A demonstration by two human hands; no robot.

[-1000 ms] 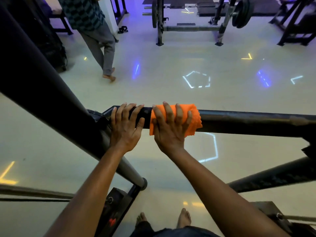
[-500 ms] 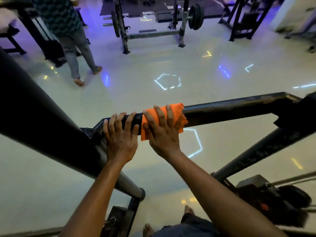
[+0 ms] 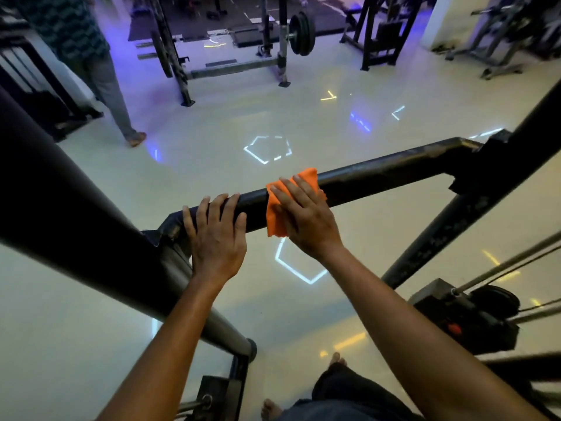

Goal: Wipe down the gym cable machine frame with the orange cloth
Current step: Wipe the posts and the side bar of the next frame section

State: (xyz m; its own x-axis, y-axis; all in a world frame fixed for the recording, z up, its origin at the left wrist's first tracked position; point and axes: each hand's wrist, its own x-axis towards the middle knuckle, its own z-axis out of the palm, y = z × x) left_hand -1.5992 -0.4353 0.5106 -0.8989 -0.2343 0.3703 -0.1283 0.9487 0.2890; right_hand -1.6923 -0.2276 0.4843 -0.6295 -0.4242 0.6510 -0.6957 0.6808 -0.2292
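The cloth [image 3: 277,208] is pressed flat-fingered onto the bar [image 3: 379,177] by the right hand [image 3: 306,220]. The bar's uncleaned length probably runs rightward and up; the left hand [image 3: 217,235] rests open near the left joint.

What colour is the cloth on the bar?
Bright orange cloth, seen best in the head view, under the right hand.

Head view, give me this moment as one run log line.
right hand presses orange cloth on crossbar | left hand rests on crossbar | wiping underway
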